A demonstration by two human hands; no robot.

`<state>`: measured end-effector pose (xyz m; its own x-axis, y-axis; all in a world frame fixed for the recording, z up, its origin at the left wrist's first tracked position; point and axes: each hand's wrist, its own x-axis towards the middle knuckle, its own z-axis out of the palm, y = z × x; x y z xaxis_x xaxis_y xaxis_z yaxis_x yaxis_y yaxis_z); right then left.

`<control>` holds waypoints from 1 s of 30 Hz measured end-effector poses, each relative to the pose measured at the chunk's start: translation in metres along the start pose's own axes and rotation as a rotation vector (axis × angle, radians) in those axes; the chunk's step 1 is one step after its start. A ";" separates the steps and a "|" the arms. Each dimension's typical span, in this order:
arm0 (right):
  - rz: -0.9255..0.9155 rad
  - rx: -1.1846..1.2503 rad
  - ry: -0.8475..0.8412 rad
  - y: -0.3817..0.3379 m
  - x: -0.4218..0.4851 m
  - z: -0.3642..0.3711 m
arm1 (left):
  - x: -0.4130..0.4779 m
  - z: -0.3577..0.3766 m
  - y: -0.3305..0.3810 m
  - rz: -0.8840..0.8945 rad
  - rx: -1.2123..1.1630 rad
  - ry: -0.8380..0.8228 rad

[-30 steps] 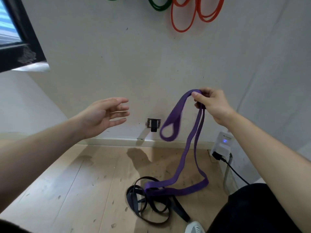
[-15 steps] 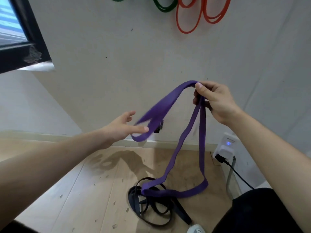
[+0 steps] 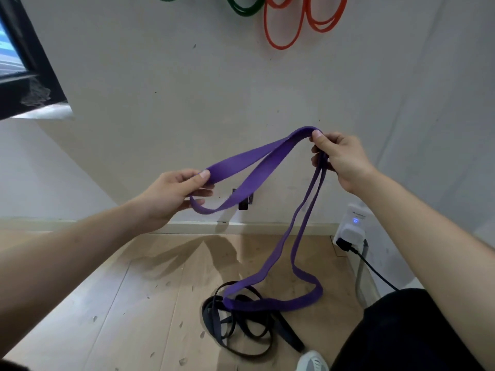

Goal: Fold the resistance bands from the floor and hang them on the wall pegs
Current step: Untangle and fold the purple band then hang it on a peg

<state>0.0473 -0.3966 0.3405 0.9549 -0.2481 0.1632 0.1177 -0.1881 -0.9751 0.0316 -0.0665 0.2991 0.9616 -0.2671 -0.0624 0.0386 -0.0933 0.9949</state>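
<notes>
Purple band [image 3: 235, 164] pinched in left grip [image 3: 171, 194] and right grip [image 3: 340, 159], apparently resting on black bands [image 3: 211, 317].

Left hand [image 3: 166, 195]: bare; forearm uncovered, lower left of frame.
Right hand [image 3: 341, 159]: bare; forearm uncovered, right of frame.
Garment [image 3: 401, 333]: black fabric, lower right corner.
Shoe [image 3: 312, 363]: white with grey, bottom edge.

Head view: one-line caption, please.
Left hand and right hand hold the purple band; its loop trails onto black bands on the floor.
</notes>
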 end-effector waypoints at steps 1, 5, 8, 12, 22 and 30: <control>0.011 -0.010 0.001 0.002 0.000 -0.001 | 0.000 0.000 0.004 0.007 -0.049 -0.001; 0.031 -0.103 -0.025 0.012 0.003 -0.006 | 0.001 -0.001 0.023 0.060 -0.197 -0.031; 0.023 -0.215 -0.098 0.020 0.006 -0.009 | -0.001 -0.006 0.035 0.092 -0.261 -0.045; 0.037 -0.314 -0.223 0.024 0.003 -0.011 | -0.006 -0.018 0.042 0.102 -0.300 -0.076; -0.058 -0.749 -0.551 0.030 -0.006 0.004 | -0.006 -0.036 0.042 0.079 -0.325 -0.144; -0.072 -1.036 -0.743 0.053 -0.010 0.029 | -0.009 -0.030 0.033 0.041 -0.127 -0.121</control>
<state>0.0520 -0.3762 0.2832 0.9169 0.3191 -0.2396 0.2285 -0.9122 -0.3402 0.0326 -0.0385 0.3350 0.9239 -0.3820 -0.0227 0.0411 0.0401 0.9983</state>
